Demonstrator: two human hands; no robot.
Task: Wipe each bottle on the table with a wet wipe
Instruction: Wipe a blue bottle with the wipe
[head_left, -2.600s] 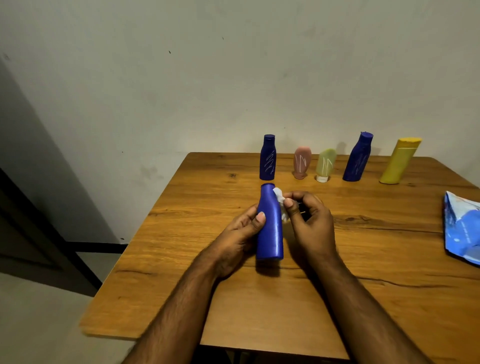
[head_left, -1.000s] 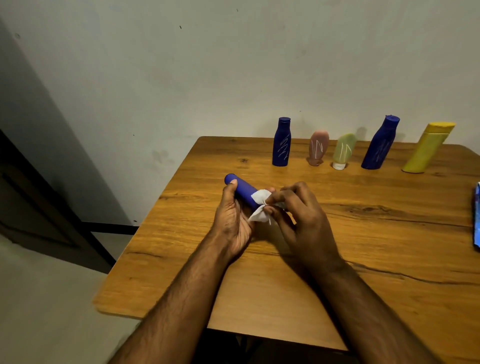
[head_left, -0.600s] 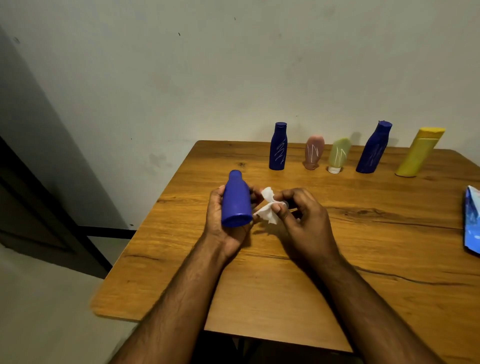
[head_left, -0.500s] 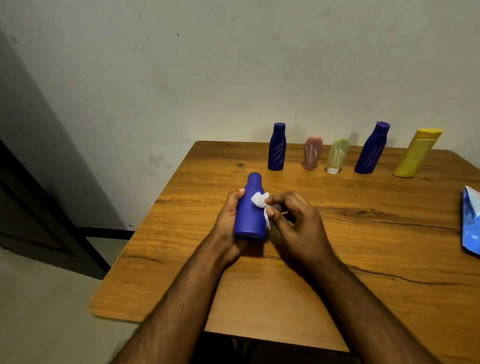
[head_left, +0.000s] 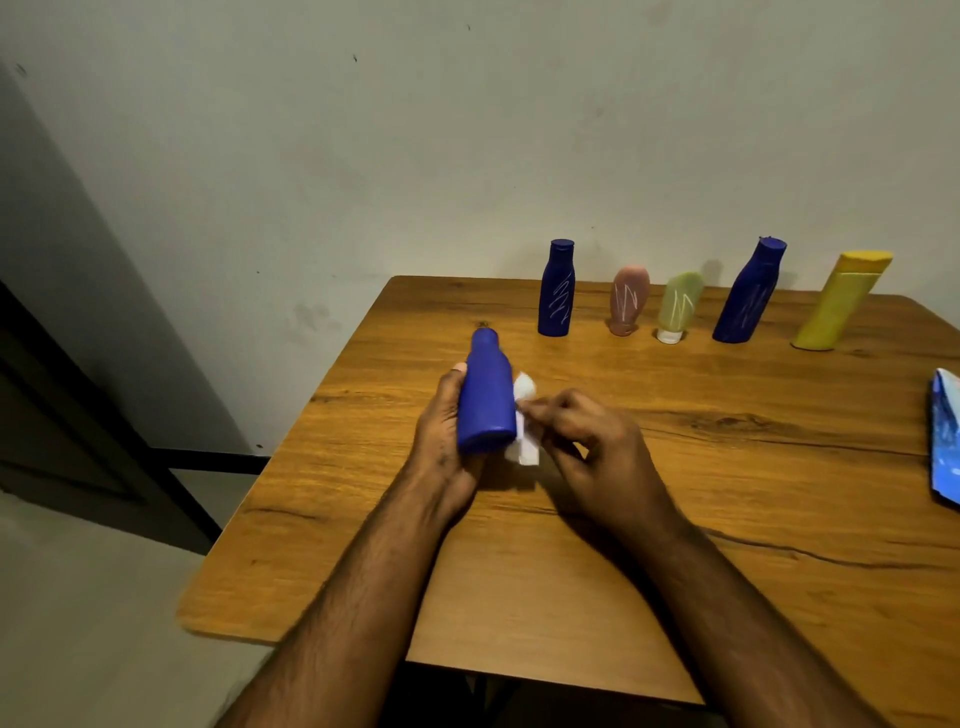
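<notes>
Gripping the bottle above the table, the left hand should turn it while the right hand, pinching the wipe beside it, rubs every side.

A wooden table fills the lower right of the frame. Along its far edge, at upper right, stand five bottles: dark blue, pink, pale green, dark blue, yellow. A blue packet lies at the right edge.
</notes>
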